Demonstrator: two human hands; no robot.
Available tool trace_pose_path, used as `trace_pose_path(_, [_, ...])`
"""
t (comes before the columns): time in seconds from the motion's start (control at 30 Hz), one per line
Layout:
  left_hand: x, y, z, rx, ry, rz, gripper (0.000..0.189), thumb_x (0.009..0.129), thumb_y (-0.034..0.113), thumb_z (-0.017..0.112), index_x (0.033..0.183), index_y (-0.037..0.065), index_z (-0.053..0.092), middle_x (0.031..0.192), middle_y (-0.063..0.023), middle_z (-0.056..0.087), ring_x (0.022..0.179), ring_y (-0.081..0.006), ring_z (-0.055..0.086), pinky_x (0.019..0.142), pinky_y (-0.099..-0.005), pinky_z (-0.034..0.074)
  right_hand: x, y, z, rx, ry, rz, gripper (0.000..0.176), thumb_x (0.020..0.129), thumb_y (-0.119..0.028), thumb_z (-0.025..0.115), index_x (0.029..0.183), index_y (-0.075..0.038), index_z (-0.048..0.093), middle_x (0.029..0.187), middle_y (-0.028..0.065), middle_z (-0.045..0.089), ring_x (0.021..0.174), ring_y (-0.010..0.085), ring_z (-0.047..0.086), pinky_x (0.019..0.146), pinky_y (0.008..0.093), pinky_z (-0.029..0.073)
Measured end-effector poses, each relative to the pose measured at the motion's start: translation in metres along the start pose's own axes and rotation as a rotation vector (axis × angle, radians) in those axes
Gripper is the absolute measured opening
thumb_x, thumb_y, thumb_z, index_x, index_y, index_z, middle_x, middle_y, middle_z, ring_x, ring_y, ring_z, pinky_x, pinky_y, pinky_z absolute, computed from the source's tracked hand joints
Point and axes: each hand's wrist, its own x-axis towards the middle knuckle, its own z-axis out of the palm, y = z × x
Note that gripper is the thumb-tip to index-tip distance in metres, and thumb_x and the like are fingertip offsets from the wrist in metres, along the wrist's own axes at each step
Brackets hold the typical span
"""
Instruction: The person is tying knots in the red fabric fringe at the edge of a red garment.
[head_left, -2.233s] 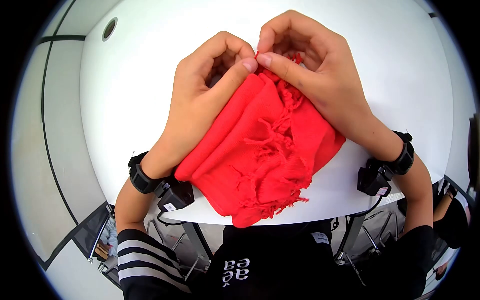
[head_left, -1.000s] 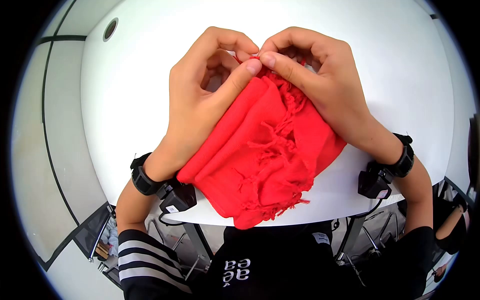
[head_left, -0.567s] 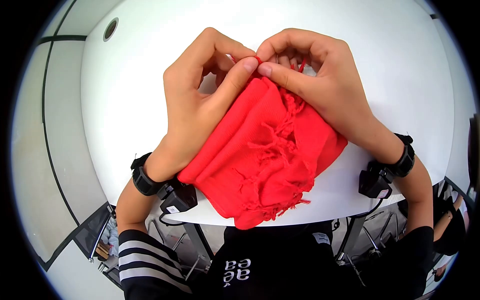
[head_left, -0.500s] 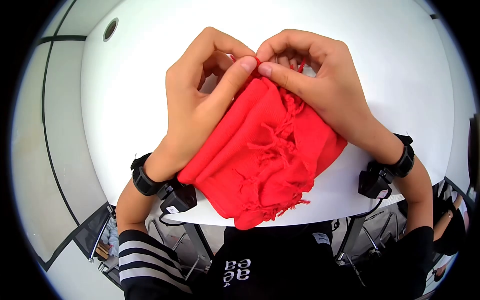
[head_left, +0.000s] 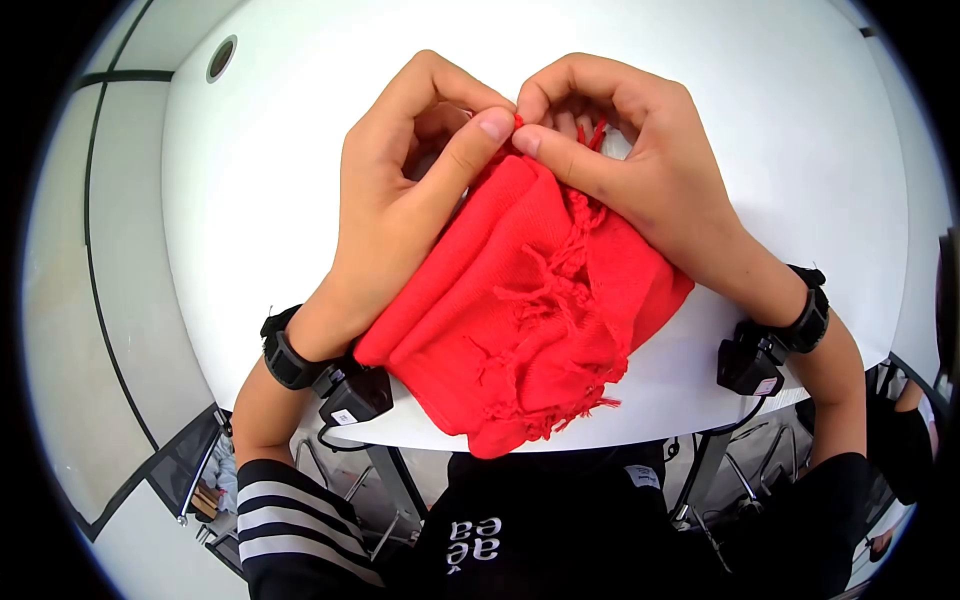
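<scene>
A red fringed scarf (head_left: 540, 290) lies bunched on the white table, its lower end reaching the near edge. Twisted tassels run down its right half. At the scarf's far end, my left hand (head_left: 410, 170) pinches a bit of red fringe between thumb and forefinger. My right hand (head_left: 630, 150) pinches the same spot from the other side, so the fingertips of both hands almost touch. Its other fingers are curled, with a loose red strand beside them. Something whitish shows behind the right thumb, too hidden to name.
The white table (head_left: 260, 180) curves around the work, with a round grommet (head_left: 221, 59) at its far left. Black devices with cables are strapped to both wrists. A grey partition (head_left: 130, 250) stands at left. Another person (head_left: 890, 440) is partly visible at lower right.
My left hand has shifted slightly to the right and up, and the right fingers have moved a little at the pinch. The scarf's body stays in place.
</scene>
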Motion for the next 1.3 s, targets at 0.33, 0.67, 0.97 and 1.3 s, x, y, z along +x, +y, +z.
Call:
trace_pose_path(0.33, [0.0020, -0.0007, 0.0023, 0.030, 0.084, 0.111, 0.009, 0.090, 0.005, 0.061, 0.097, 0.001, 0.057, 0.081, 0.0004, 0.061, 0.064, -0.0030, 0.051, 0.060, -0.0176, 0.040, 0.0018, -0.0003, -0.0017, 0.016, -0.004, 0.016, 0.010, 0.089, -0.011, 0.063, 0.092, -0.001, 0.064, 0.083, -0.0012, 0.062, 0.075, 0.0053, 0.051, 0.069, 0.0195, 0.040])
trace_pose_path(0.67, [0.0022, 0.0034, -0.0005, 0.326, 0.116, 0.271, 0.016, 0.078, -0.002, 0.071, 0.092, 0.000, 0.065, 0.086, -0.0017, 0.068, 0.059, -0.0052, 0.053, 0.055, -0.0194, 0.041, 0.0007, -0.0012, -0.0015, 0.142, -0.012, 0.039, 0.015, 0.093, -0.013, 0.060, 0.094, 0.001, 0.063, 0.086, 0.0010, 0.063, 0.081, 0.0070, 0.057, 0.075, 0.0207, 0.046])
trace_pose_path(0.97, [0.0033, -0.0013, -0.0021, 0.366, 0.126, 0.319, 0.011, 0.081, 0.000, 0.069, 0.092, 0.000, 0.066, 0.081, -0.0015, 0.066, 0.058, -0.0054, 0.052, 0.053, -0.0199, 0.041, 0.0000, -0.0012, -0.0014, 0.178, -0.008, 0.068, 0.015, 0.093, -0.013, 0.061, 0.094, 0.002, 0.063, 0.087, 0.0014, 0.063, 0.080, 0.0060, 0.058, 0.073, 0.0197, 0.047])
trace_pose_path(1.3, [0.0034, -0.0029, 0.0005, 0.286, 0.111, 0.249, 0.014, 0.081, 0.000, 0.069, 0.094, 0.001, 0.063, 0.084, -0.0010, 0.065, 0.058, -0.0046, 0.052, 0.052, -0.0192, 0.039, 0.0007, -0.0003, -0.0027, 0.178, -0.008, 0.061, 0.015, 0.093, -0.013, 0.061, 0.096, 0.002, 0.063, 0.088, 0.0020, 0.063, 0.081, 0.0062, 0.058, 0.074, 0.0201, 0.047])
